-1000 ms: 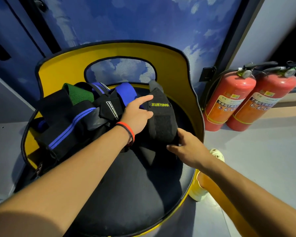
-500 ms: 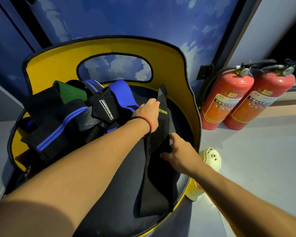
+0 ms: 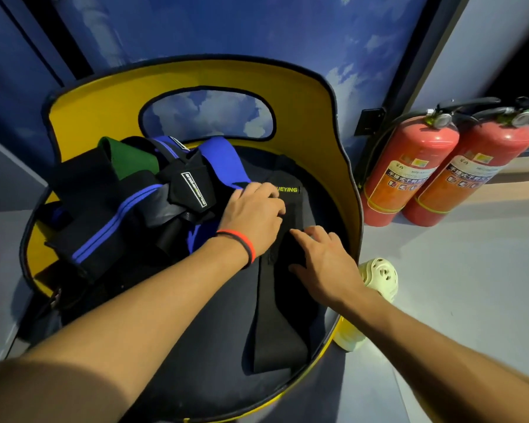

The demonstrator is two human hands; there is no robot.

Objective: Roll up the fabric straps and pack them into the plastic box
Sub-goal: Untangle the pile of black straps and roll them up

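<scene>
Head view (wide-angle), steep downward, near chair (image 3: 104, 111).

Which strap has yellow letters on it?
The long black strap flat on the seat's right side, under the left hand and right hand. The piled straps beside it show blue, green or a white label instead.

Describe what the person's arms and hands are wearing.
Both forearms are bare, with no sleeves in view. The left hand and right hand wear no gloves, and no rings can be seen. The left wrist carries two thin wristbands, one red and one black. The right wrist is bare.
</scene>
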